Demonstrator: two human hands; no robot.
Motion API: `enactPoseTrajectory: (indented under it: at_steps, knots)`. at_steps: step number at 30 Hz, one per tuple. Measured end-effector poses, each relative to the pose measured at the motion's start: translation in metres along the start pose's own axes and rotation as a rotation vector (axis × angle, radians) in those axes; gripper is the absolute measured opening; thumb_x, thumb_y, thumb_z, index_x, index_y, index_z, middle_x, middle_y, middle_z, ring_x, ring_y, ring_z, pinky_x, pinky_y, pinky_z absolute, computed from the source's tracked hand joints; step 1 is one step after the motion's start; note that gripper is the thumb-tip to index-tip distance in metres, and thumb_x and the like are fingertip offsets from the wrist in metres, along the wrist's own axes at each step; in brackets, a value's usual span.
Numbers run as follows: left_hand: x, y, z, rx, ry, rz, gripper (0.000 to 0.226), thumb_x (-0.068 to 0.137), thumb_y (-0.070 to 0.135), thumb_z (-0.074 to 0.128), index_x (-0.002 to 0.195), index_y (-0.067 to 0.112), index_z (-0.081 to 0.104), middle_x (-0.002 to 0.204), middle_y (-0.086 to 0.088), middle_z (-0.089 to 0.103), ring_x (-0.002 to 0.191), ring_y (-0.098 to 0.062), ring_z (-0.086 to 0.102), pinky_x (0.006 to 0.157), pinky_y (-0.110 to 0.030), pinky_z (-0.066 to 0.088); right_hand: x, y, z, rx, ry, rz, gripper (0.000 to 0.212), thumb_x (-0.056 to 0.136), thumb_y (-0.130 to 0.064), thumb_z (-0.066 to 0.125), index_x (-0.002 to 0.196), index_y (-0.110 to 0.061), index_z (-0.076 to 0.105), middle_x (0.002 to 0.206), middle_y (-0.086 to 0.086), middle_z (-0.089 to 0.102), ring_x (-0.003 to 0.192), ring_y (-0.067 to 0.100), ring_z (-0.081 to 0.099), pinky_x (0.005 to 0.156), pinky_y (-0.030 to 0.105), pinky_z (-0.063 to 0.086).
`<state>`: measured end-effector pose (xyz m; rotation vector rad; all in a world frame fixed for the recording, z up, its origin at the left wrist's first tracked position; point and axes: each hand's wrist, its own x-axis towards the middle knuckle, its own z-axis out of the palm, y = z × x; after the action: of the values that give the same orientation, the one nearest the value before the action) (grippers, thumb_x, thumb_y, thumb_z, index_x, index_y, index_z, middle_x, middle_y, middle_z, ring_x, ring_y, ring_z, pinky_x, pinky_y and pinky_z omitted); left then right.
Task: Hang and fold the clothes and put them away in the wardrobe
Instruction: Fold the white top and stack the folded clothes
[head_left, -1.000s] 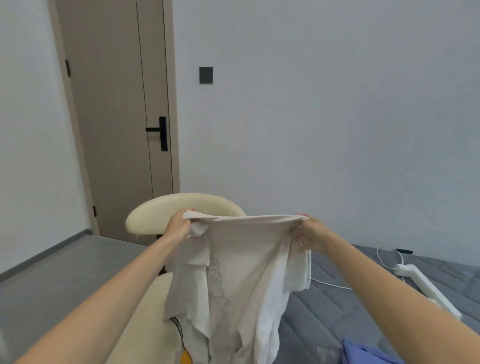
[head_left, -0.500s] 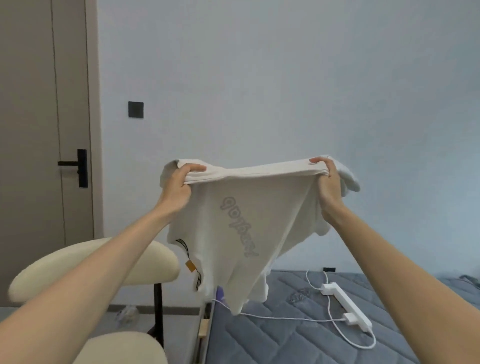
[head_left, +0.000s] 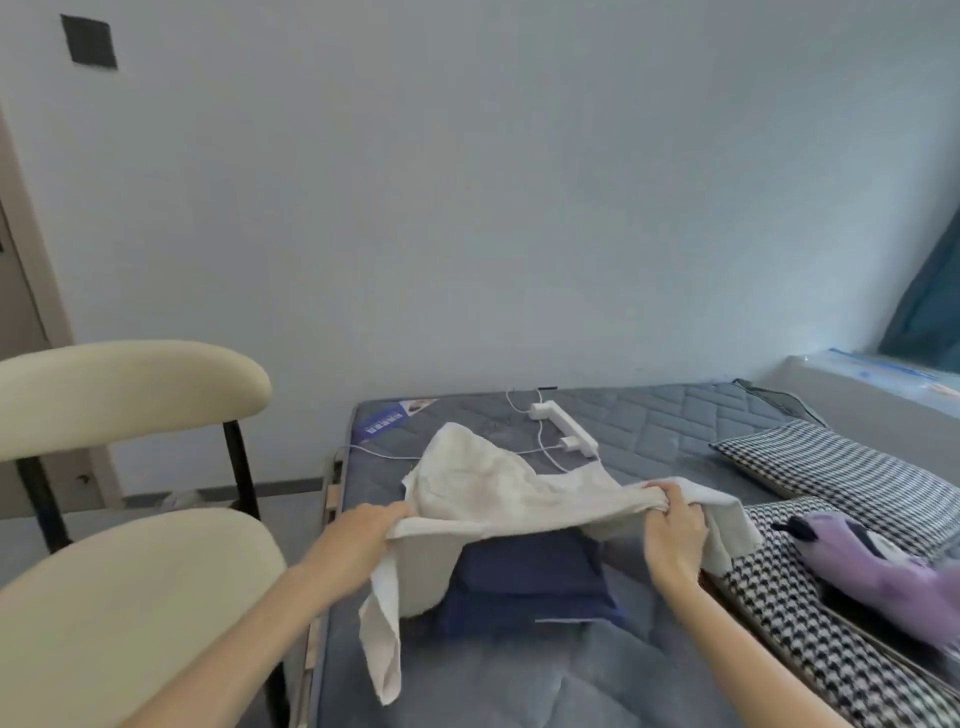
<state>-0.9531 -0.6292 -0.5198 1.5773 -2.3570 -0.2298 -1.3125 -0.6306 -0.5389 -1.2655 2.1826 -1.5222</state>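
White shirt (head_left: 488, 493) is held spread out above the bed (head_left: 649, 415), over its near-middle part. The near edge runs taut between both hands. The far part billows upward; I cannot tell whether it touches the mattress. One sleeve hangs down below the left hand (head_left: 358, 540). A flap drapes over and past the right hand (head_left: 672, 525).

Left hand: fingers curled around the bunched edge, clamped on the cloth. Right hand: fingers folded down together, gripping a gathered ridge of the same edge. Both forearms are bare and reach in from the bottom of the view. The hands are slightly blurred.

Directly beneath the shirt, a folded blue garment (head_left: 524, 577) lies flat on the bed and is partly covered by it.

Farther back on the bed is a white power strip (head_left: 563, 428), with a thin white cable (head_left: 384, 454) trailing left across the quilted grey surface.

Right side of the bed: two black-and-white checked pillows (head_left: 841, 478), and a purple plush toy (head_left: 872, 566) lying on the nearer one.

Left of the bed, just beside it: a cream chair (head_left: 130, 389) with black legs.

Behind is a pale wall with a dark switch plate (head_left: 88, 41) at upper left. A teal curtain (head_left: 930, 301) hangs at far right.
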Motion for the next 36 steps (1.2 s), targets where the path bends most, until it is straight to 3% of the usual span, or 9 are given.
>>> enactPoseTrajectory:
  at_steps: [6,10,13,18,25,27,30,33,36]
  knots:
    - [-0.054,0.022,0.066,-0.020,-0.290,0.108,0.029,0.087,0.032,0.057,0.064,0.025,0.041,0.059,0.010,0.042,0.058,-0.004,0.040,0.051,-0.019,0.025,-0.073,0.117,-0.027,-0.283,-0.155,0.275,0.031,0.088,-0.008,0.043,0.112,-0.016,0.062,0.123,0.022,0.046,0.113,0.041,0.045,0.098,0.046,0.040]
    - [-0.069,0.028,0.089,-0.066,-0.407,0.065,0.003,0.077,0.025,0.057,0.076,0.028,0.058,0.069,0.016,0.051,0.068,-0.004,0.048,0.056,-0.018,0.033,-0.090,0.145,-0.033,-0.565,-0.390,0.361,0.035,0.094,-0.019,0.040,0.125,-0.019,0.056,0.148,0.017,0.028,0.121,0.036,0.045,0.102,0.040,0.039]
    - [-0.074,0.028,0.106,-0.144,-0.540,0.021,0.021,0.074,0.025,0.063,0.094,0.027,0.068,0.074,0.017,0.053,0.064,0.002,0.047,0.060,-0.014,0.038,-0.090,0.144,-0.033,-0.720,-0.453,0.521,0.046,0.097,-0.026,0.039,0.142,-0.016,0.039,0.149,0.015,0.026,0.135,0.030,0.031,0.110,0.037,0.028]
    - [-0.069,0.017,0.118,-0.334,-0.595,-0.155,0.030,0.080,0.045,0.069,0.106,0.030,0.067,0.100,0.014,0.060,0.084,0.002,0.054,0.073,-0.012,0.044,-0.080,0.113,-0.013,-0.766,-0.588,0.001,0.026,0.090,-0.019,0.044,0.106,-0.027,0.063,0.124,0.009,0.052,0.116,0.028,0.047,0.094,0.036,0.044]
    - [-0.057,-0.015,0.150,-0.551,-0.274,-0.568,0.041,0.099,0.024,0.046,0.137,0.011,0.043,0.137,-0.009,0.047,0.122,-0.021,0.048,0.094,-0.026,0.039,-0.113,0.071,0.048,-0.531,-1.087,-0.384,0.042,0.085,-0.015,0.053,0.122,-0.034,0.044,0.111,-0.002,0.047,0.100,0.017,0.046,0.084,0.031,0.042]
    - [-0.050,-0.023,0.160,-0.646,-0.203,-0.677,0.035,0.100,0.024,0.043,0.133,0.010,0.045,0.127,-0.006,0.052,0.115,-0.020,0.052,0.089,-0.027,0.039,-0.126,0.070,0.062,-0.678,-1.059,-0.595,0.056,0.083,-0.007,0.047,0.129,-0.038,0.037,0.123,0.000,0.043,0.109,0.023,0.044,0.084,0.033,0.042]
    - [-0.038,-0.033,0.177,-0.786,-0.135,-0.804,0.015,0.100,0.026,0.042,0.088,0.023,0.050,0.088,0.005,0.051,0.079,-0.010,0.049,0.076,-0.029,0.037,-0.142,0.070,0.076,-0.779,-0.978,-0.874,0.083,0.074,0.009,0.048,0.138,-0.040,0.028,0.144,0.004,0.029,0.122,0.029,0.035,0.092,0.036,0.038]
    - [-0.026,-0.039,0.189,-0.962,-0.117,-0.911,0.024,0.100,0.030,0.044,0.076,0.027,0.045,0.082,0.007,0.050,0.080,-0.012,0.048,0.081,-0.032,0.039,-0.147,0.068,0.087,-0.791,-1.031,-1.037,0.095,0.069,0.015,0.054,0.142,-0.039,0.025,0.158,0.008,0.012,0.132,0.033,0.028,0.105,0.042,0.032]
    - [-0.016,-0.047,0.196,-1.040,-0.102,-0.964,0.029,0.098,0.032,0.048,0.072,0.019,0.048,0.082,-0.001,0.053,0.080,-0.017,0.051,0.075,-0.032,0.039,-0.150,0.071,0.100,-0.817,-1.020,-1.180,0.081,0.057,-0.012,0.077,0.126,-0.046,0.049,0.149,0.003,0.041,0.121,0.025,0.052,0.097,0.034,0.046]
